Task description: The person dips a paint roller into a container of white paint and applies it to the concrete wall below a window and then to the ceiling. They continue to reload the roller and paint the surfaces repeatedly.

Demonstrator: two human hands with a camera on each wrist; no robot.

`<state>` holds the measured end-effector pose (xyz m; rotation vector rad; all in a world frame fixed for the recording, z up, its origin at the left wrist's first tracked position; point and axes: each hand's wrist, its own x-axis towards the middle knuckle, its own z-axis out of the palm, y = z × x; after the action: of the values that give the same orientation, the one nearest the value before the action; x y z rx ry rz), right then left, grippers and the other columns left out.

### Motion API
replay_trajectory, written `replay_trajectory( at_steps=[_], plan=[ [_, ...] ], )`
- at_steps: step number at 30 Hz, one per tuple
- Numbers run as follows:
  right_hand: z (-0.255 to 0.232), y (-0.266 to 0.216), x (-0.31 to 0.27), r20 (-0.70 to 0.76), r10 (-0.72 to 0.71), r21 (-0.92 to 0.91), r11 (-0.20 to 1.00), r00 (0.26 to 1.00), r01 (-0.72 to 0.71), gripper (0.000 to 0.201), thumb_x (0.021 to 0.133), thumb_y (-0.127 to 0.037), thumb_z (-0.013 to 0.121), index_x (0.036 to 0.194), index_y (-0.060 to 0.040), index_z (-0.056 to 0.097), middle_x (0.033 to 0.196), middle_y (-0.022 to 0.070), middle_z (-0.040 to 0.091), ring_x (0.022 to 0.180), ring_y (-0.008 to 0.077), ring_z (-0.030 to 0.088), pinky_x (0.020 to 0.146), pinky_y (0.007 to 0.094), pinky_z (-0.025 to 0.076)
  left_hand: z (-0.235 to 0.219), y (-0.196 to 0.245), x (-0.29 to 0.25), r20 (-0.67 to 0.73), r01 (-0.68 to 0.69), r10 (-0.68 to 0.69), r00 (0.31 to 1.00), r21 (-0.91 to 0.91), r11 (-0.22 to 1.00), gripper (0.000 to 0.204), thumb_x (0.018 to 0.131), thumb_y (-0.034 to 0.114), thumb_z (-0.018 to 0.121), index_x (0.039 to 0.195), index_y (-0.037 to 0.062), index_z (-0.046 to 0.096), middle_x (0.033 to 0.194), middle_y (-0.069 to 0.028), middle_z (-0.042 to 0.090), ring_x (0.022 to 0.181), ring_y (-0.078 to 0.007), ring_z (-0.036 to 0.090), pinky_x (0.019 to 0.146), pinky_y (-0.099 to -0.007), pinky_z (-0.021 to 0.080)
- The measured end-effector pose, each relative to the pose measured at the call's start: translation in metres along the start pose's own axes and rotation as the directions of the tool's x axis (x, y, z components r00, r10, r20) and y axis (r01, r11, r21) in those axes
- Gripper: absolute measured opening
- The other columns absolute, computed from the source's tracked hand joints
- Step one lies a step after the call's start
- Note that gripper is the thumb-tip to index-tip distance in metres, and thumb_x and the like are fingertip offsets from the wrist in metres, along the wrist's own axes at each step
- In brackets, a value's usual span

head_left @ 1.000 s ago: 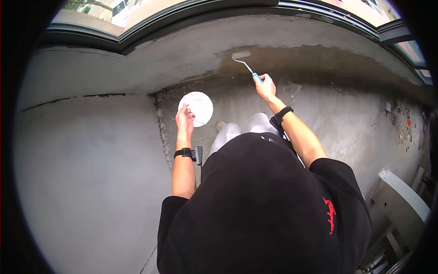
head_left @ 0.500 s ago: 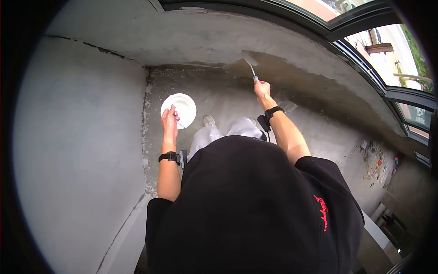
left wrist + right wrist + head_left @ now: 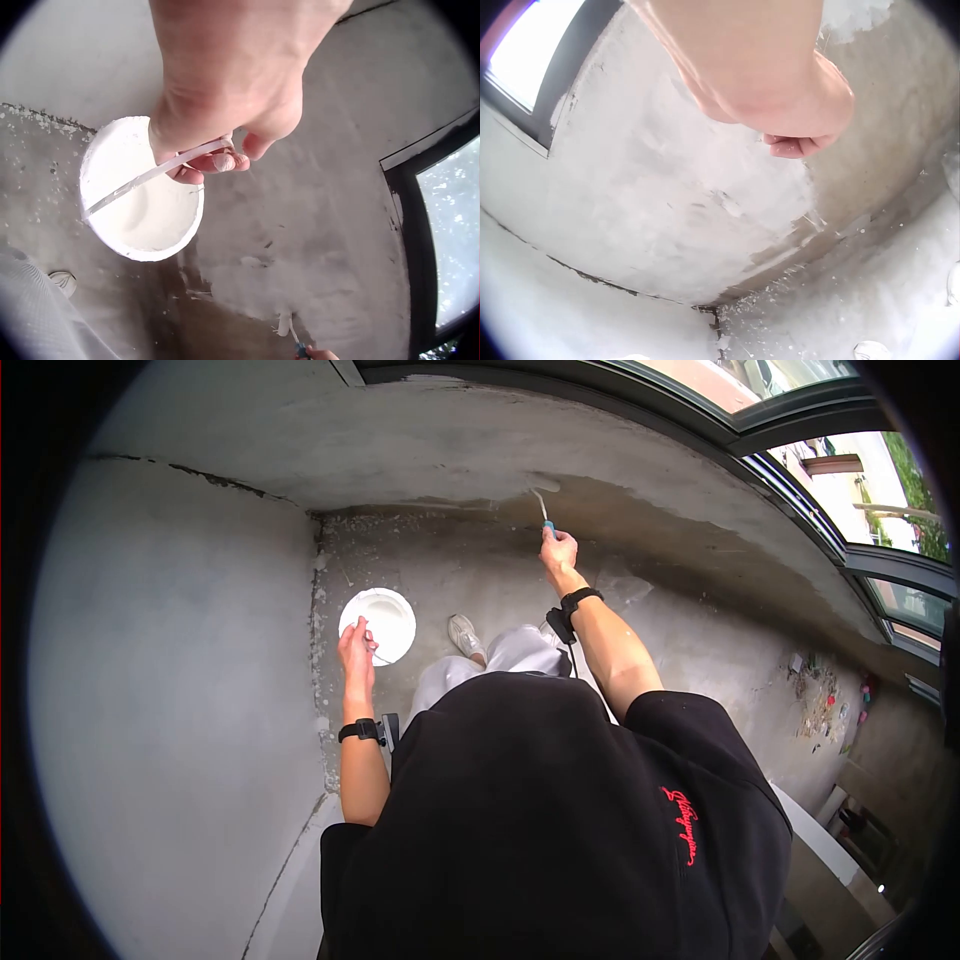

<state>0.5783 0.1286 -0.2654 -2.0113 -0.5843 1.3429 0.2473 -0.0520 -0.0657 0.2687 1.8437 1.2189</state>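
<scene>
In the head view my left hand (image 3: 357,650) holds a white bucket (image 3: 409,618) by its bail. The left wrist view shows the fingers hooked around the pale bail (image 3: 135,182), with whitish liquid in the bucket below. My right hand (image 3: 560,554) grips the blue handle of a small paint roller (image 3: 541,506). In the left wrist view its white roller head (image 3: 284,324) lies against the wall, at the border of light and brown areas. In the right wrist view the right hand (image 3: 799,112) hides the roller.
A low wall (image 3: 420,450) runs under a dark window frame (image 3: 620,420). Another grey wall (image 3: 170,660) stands on the left. My shoe (image 3: 465,634) is on the concrete floor beside the bucket. Small debris (image 3: 822,705) lies to the right.
The head view has swung to the right, showing more window there. The bucket and left hand now appear lower and farther left. The right hand keeps its grip, with the roller still at the wall.
</scene>
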Motion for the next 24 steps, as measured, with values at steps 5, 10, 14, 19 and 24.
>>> replay_trajectory(
  at_steps=[5, 10, 14, 19, 24],
  plan=[
    [-0.006, -0.012, -0.013, -0.068, -0.13, -0.136, 0.983, 0.989, 0.12, 0.039, 0.083, -0.037, 0.064, 0.099, -0.002, 0.067, 0.095, 0.0173, 0.068, 0.093, 0.0303, 0.064, 0.084, 0.0383, 0.048, -0.003, 0.0, -0.002, -0.006, 0.001, -0.001, 1.0, -0.009, 1.0, 0.016, 0.089, 0.02, 0.063, 0.089, 0.0056, 0.058, 0.068, 0.0017, 0.048, 0.058, -0.0065, 0.045, 0.052, -0.0212, 0.039],
    [-0.015, -0.023, -0.027, -0.118, -0.19, -0.201, 0.966, 0.975, 0.164, 0.039, 0.084, -0.038, 0.061, 0.098, -0.0021, 0.067, 0.094, 0.0175, 0.067, 0.092, 0.0313, 0.064, 0.083, 0.0393, 0.048, -0.002, 0.002, -0.001, -0.025, -0.003, 0.003, 1.0, 0.004, 1.0, 0.016, 0.089, 0.02, 0.063, 0.094, 0.0051, 0.058, 0.067, 0.0017, 0.048, 0.056, -0.0073, 0.044, 0.052, -0.0225, 0.039],
    [-0.026, -0.037, -0.047, -0.167, -0.215, -0.173, 0.967, 0.962, 0.186, 0.039, 0.084, -0.037, 0.06, 0.098, -0.0016, 0.066, 0.094, 0.0177, 0.067, 0.092, 0.0315, 0.064, 0.083, 0.0394, 0.048, 0.002, 0.001, 0.004, 0.015, -0.01, 0.011, 1.0, -0.018, 1.0, 0.016, 0.089, 0.02, 0.063, 0.093, 0.0049, 0.058, 0.067, 0.0018, 0.048, 0.056, -0.0073, 0.044, 0.052, -0.0228, 0.039],
    [-0.047, -0.057, -0.07, -0.159, -0.265, -0.182, 0.955, 0.951, 0.236, 0.039, 0.085, -0.036, 0.059, 0.1, -0.0005, 0.066, 0.093, 0.0183, 0.067, 0.09, 0.0316, 0.065, 0.081, 0.0392, 0.048, 0.007, 0.0, 0.006, 0.063, 0.001, 0.0, 0.998, -0.02, 1.0, 0.017, 0.089, 0.02, 0.063, 0.09, 0.0049, 0.057, 0.067, 0.0011, 0.048, 0.056, -0.0072, 0.043, 0.053, -0.022, 0.038],
    [-0.066, -0.064, -0.08, -0.157, -0.331, -0.159, 0.938, 0.93, 0.307, 0.04, 0.085, -0.036, 0.059, 0.101, -0.0003, 0.065, 0.093, 0.0184, 0.067, 0.09, 0.0315, 0.065, 0.08, 0.0391, 0.049, 0.017, 0.002, 0.002, 0.075, 0.01, -0.009, 0.997, -0.012, 1.0, 0.016, 0.089, 0.02, 0.063, 0.088, 0.0055, 0.057, 0.067, 0.0011, 0.048, 0.055, -0.0074, 0.044, 0.053, -0.0224, 0.039]
  ],
)
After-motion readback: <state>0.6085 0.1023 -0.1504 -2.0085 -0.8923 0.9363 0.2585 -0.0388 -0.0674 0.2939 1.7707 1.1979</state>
